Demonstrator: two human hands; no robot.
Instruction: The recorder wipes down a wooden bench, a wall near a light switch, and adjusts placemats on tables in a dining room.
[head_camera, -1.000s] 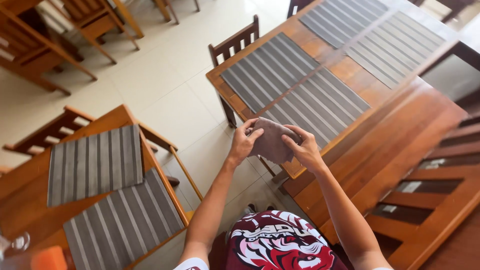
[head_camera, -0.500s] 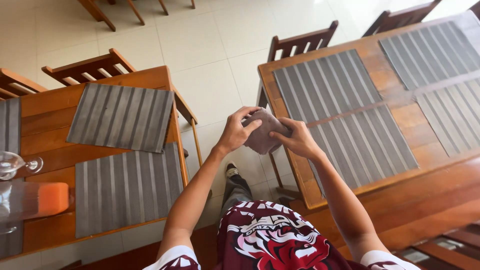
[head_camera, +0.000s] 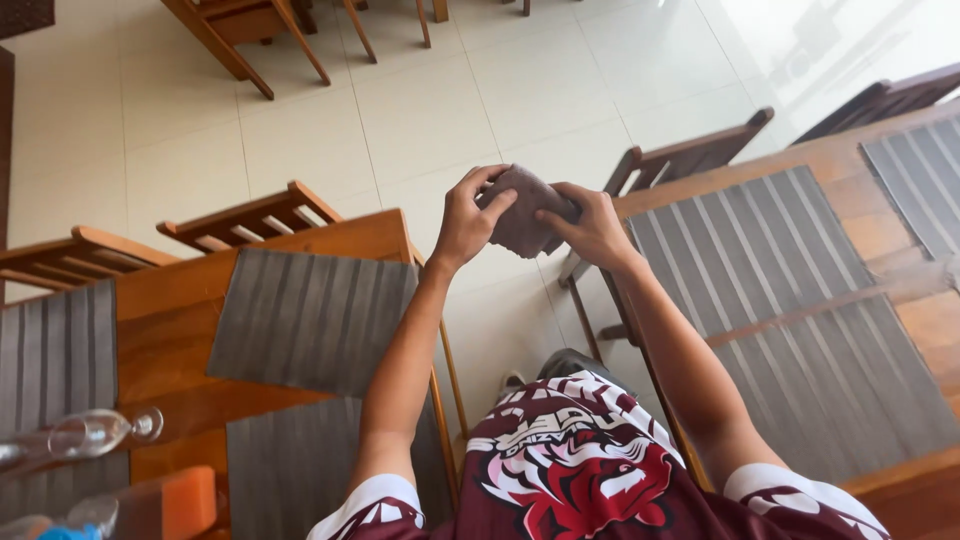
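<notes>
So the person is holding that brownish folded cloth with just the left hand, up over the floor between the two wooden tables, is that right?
Not quite: both hands hold it. In the head view the left hand and the right hand each grip the brownish folded cloth with their fingers. The rest stands: it is up over the tiled floor between the two wooden tables.

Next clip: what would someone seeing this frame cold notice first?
First, the two hands at centre: the left hand and right hand together hold a folded brownish cloth in the air above the tiled floor. Wooden tables flank them, each laid with grey striped placemats, one on the left and one on the right. At the lower left edge a glass lies beside an orange block.
</notes>
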